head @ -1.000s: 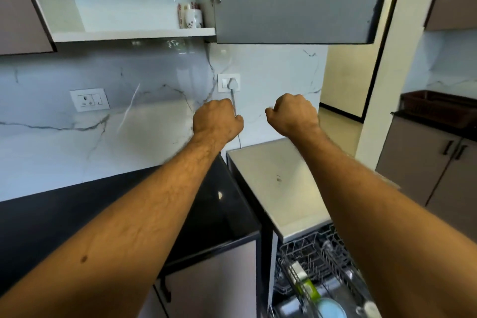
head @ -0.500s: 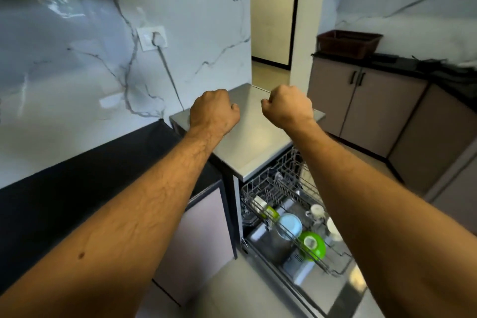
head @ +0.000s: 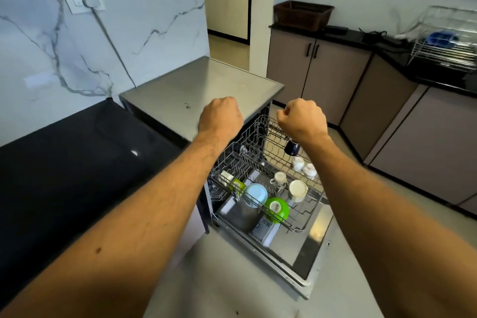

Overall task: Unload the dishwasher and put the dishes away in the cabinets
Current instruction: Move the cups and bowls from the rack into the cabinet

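I hold both arms out over the open dishwasher [head: 258, 214]: my left hand [head: 220, 117] and right hand [head: 302, 119] are clenched fists, grasping nothing. The dishes sit in the pulled-out rack [head: 304, 224]: a green bowl [head: 277, 209], a blue bowl [head: 255, 195], several cups [head: 296, 190]. I judge I'm between items; next I must reach down and take one.

One head cam, wide-angle, looks fwd and down over dishwasher [head: 201, 88]; edges probably distorted.
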